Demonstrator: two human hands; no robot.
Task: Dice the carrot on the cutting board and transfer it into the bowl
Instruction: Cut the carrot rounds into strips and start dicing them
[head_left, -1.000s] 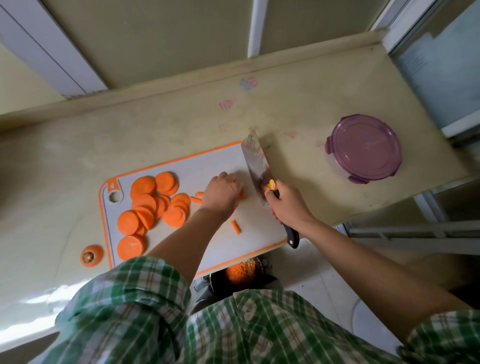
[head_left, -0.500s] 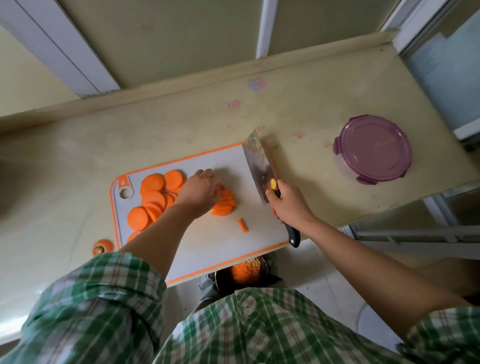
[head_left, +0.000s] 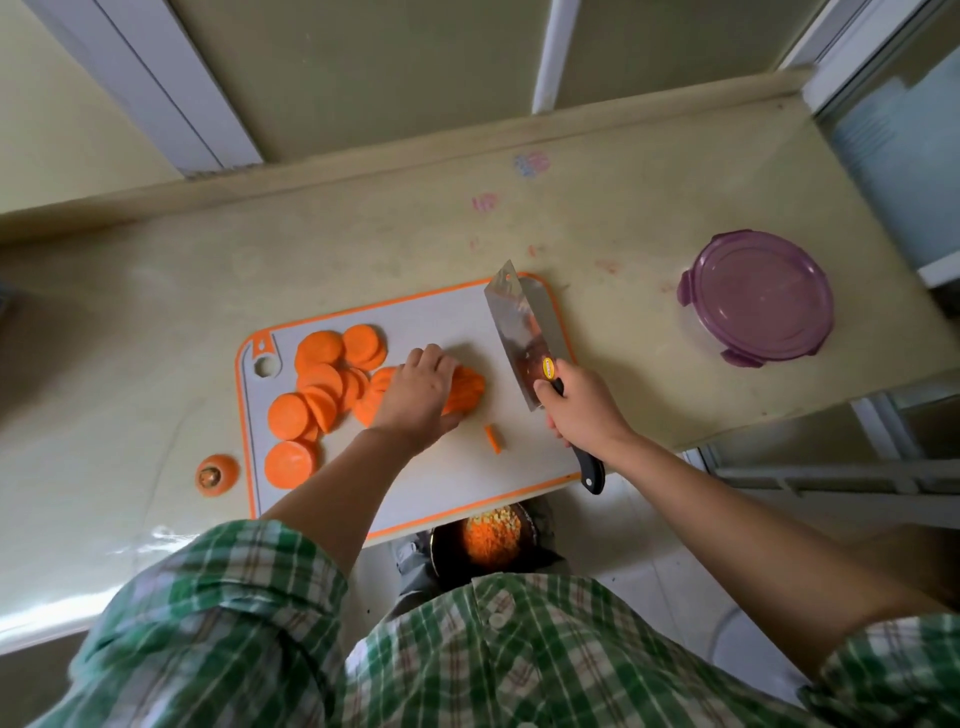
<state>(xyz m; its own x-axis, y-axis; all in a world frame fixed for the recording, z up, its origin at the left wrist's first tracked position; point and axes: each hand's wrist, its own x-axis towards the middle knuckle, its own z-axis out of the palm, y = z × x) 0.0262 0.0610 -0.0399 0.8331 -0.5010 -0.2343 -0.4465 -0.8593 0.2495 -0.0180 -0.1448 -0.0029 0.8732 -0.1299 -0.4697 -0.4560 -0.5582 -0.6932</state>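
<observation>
Obs., head view. Your left hand (head_left: 418, 397) lies palm-down on a short stack of carrot rounds (head_left: 466, 391) near the middle of the cutting board (head_left: 457, 480). Its fingers are close together and curled over the stack, pressing it down.

Your right hand (head_left: 582, 410) is wrapped round the black handle of the cleaver (head_left: 524, 332). The blade's flat side is tilted toward the camera. Cannot tell whether the edge touches the board.

Key relation: the stack lies to the left of the blade, with a strip of bare board between them. The blade's long axis runs away from you, slightly leftward, so a cut would fall across the stack's right side, just beside your left fingertips. Judgement: keep those tips tucked.

Count:
- loose carrot rounds (head_left: 322, 384): about nine at the board's left end (overlap blocks an exact figure)
- cut carrot stick (head_left: 493, 439): 1, lying apart near the stack
- carrot top (head_left: 217, 474): 1, off the board on the counter
- bowl (head_left: 440, 552): 1, below the board's near edge, already holding diced carrot
- purple lidded container (head_left: 756, 301): 1, well apart to the right

Judgement: dicing is partly done, most rounds still whole
</observation>
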